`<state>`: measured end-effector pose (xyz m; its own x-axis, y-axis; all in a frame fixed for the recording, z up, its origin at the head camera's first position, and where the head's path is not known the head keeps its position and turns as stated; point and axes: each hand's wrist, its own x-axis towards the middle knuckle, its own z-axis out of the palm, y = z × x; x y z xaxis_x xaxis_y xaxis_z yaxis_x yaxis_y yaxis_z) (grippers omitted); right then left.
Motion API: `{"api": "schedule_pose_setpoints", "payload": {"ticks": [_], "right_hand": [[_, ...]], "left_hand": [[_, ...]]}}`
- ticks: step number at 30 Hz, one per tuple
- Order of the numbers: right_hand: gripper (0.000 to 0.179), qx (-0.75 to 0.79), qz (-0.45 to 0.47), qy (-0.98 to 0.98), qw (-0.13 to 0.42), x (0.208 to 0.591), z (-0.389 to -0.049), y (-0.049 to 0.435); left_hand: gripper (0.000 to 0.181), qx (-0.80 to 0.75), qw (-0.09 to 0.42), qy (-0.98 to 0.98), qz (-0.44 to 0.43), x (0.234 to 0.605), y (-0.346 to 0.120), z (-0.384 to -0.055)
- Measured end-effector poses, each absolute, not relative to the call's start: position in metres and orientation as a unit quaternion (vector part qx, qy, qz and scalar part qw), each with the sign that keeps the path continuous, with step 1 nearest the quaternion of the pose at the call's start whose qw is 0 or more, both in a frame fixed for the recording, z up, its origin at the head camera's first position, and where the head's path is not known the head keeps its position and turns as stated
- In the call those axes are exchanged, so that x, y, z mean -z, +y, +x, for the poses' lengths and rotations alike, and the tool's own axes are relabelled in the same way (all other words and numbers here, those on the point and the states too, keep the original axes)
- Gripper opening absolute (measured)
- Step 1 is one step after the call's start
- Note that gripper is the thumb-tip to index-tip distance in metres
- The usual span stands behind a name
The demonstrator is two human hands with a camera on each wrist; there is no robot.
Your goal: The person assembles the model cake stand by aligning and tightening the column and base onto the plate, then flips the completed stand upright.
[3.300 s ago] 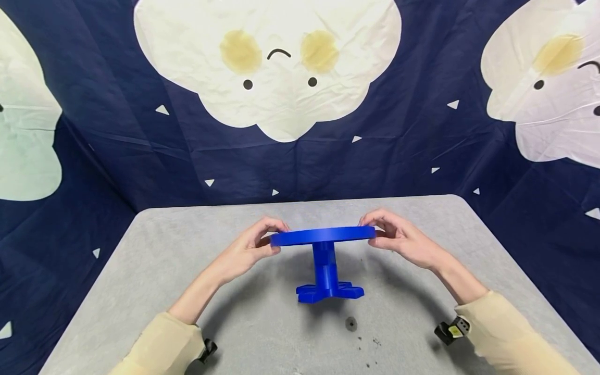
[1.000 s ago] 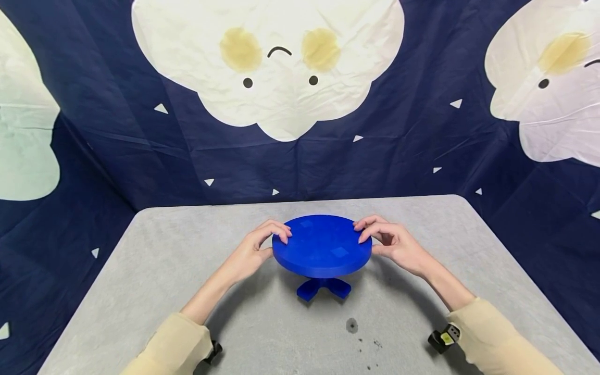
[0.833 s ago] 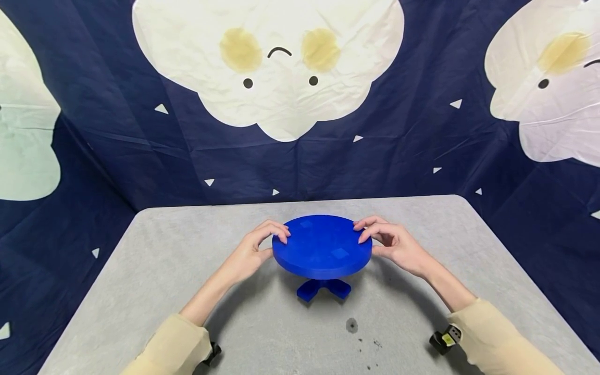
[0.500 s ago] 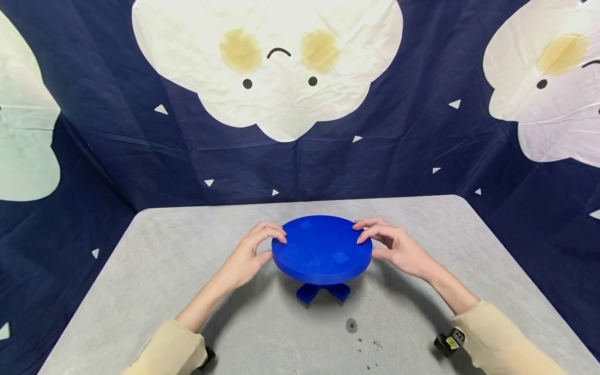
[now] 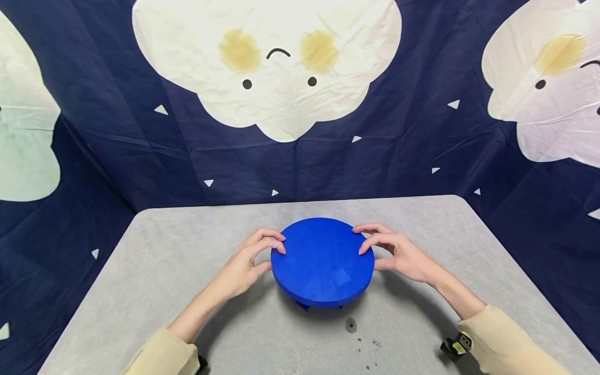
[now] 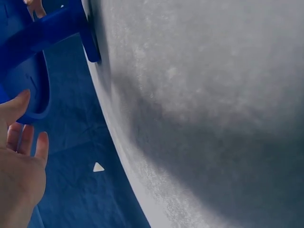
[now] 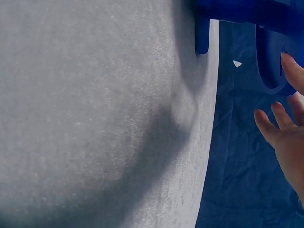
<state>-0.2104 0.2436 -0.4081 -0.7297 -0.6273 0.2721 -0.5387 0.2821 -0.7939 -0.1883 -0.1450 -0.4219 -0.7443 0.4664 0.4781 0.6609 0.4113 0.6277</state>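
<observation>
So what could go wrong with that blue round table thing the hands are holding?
1. The blue stand has a wide round top on a thin post with a small foot, so it may tip over if one hand lets go first.
2. The left hand and right hand pinch only the rim with their fingers, so it could slip.
3. It stands on the grey table, and a hard push might make it slide.

Pale yellow sleeves [image 5: 501, 341]; black wrist straps [image 5: 453, 346], probably camera mounts.
</observation>
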Motion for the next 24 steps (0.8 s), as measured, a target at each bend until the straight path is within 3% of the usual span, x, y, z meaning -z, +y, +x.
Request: {"api": "schedule_pose_setpoints", "payload": {"ticks": [8, 24], "right_hand": [[0.028, 0.491, -0.361, 0.790, 0.073, 0.409, -0.207, 0.243], [0.032, 0.484, -0.362, 0.792, 0.084, 0.411, -0.205, 0.244]], "left_hand": [[0.043, 0.392, 0.153, -0.834, -0.356, 0.427, -0.145, -0.180], [0.042, 0.373, 0.156, -0.839, -0.363, 0.430, -0.145, -0.173]]}}
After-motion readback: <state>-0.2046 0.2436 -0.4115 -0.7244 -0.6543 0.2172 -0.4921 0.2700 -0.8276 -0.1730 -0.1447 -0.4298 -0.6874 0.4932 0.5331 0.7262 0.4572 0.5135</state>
